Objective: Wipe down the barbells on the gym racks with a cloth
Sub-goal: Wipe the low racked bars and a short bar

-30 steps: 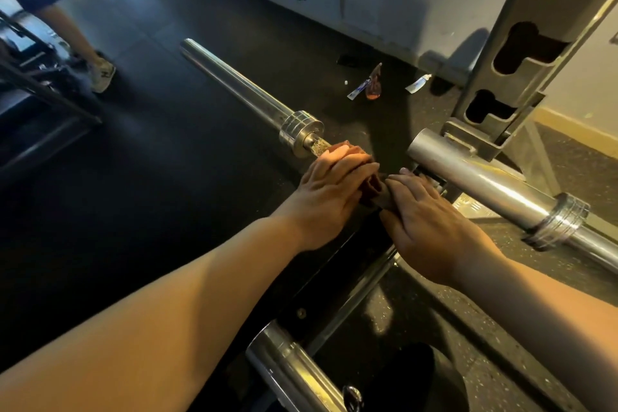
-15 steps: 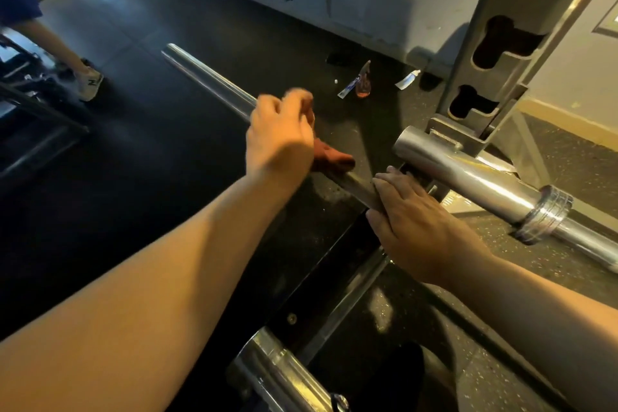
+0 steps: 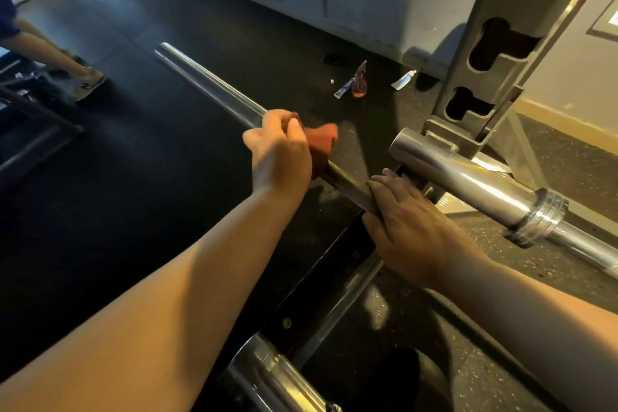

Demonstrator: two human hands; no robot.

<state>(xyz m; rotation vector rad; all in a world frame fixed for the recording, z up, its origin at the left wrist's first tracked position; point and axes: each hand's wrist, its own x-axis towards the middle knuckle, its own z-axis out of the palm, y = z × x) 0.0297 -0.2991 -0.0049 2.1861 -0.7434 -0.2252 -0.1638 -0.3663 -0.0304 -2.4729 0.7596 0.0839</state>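
A chrome barbell (image 3: 214,84) runs from the upper left down to the middle of the view. My left hand (image 3: 281,154) grips a red-brown cloth (image 3: 321,144) wrapped round that bar near the sleeve collar, which the hand hides. My right hand (image 3: 408,221) lies on the bar's shaft lower down, fingers curled over it. A second barbell (image 3: 468,177) lies to the right with its collar (image 3: 538,217) showing. A third chrome sleeve (image 3: 267,375) pokes in at the bottom.
A grey rack upright (image 3: 495,43) with cut-out slots rises at the right. Small tubes and a bottle (image 3: 359,82) lie on the black floor by the white wall. Another person's leg and shoe (image 3: 87,84) stand at the far left beside dark equipment.
My left hand has slid the cloth up the bar away from my right hand, over the collar. The right hand has stayed on the shaft.
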